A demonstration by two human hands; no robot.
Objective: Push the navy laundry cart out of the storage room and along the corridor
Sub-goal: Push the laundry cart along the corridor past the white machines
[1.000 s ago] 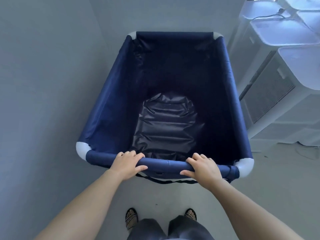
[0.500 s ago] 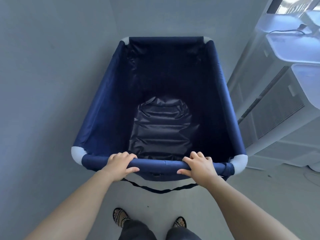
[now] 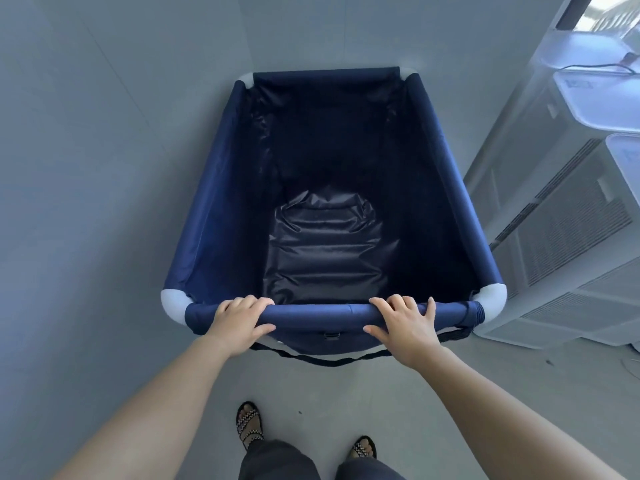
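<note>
The navy laundry cart [image 3: 214,216] fills the middle of the head view, a deep fabric bin with white corner joints and nothing inside but its creased dark liner. My left hand [image 3: 239,322] is wrapped over the near top rail left of centre. My right hand [image 3: 403,323] grips the same rail right of centre. A black strap [image 3: 325,361] hangs below the rail.
A grey wall [image 3: 86,168] runs close along the cart's left side and meets another wall just past its far end. White appliance units [image 3: 568,244] with vent grilles stand tight against the right side. Bare grey floor [image 3: 311,403] lies under my sandalled feet.
The cart and my view have swung left: the white units slid toward the right edge, and the far wall corner has come into view. Both hands kept their grip on the rail.
</note>
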